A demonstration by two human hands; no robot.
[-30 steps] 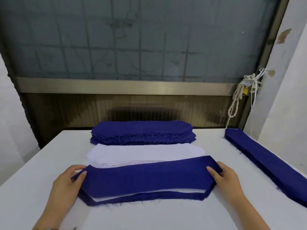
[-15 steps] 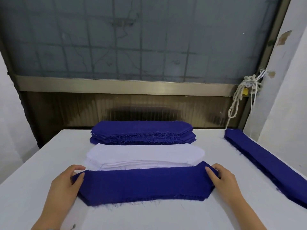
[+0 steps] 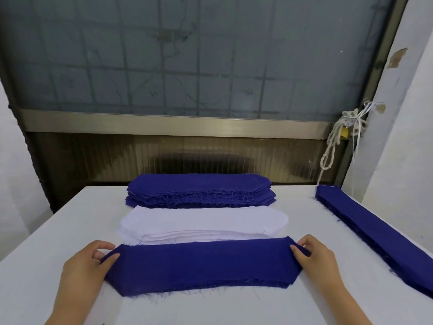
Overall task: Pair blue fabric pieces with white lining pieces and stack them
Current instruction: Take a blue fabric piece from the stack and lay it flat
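Note:
A blue fabric piece (image 3: 201, 266) lies flat on top of the near stack in front of me on the white table (image 3: 70, 219). My left hand (image 3: 86, 268) pinches its left tip between thumb and fingers. My right hand (image 3: 316, 259) pinches its right tip the same way. Behind this stack lies a pile of white lining pieces (image 3: 203, 221). Further back sits a thick pile of blue fabric pieces (image 3: 199, 190) with frayed edges. Whatever lies under the top blue piece is hidden.
A long narrow stack of blue strips (image 3: 375, 233) runs along the table's right edge beside the white wall. A knotted white rope (image 3: 337, 137) hangs at the back right. A dark window and metal rail stand behind the table's far edge.
The top blue piece, lifted at its near edge with white lining showing beneath, has been laid down flat over the stack. Both hands stayed at its ends and now pinch the tips.

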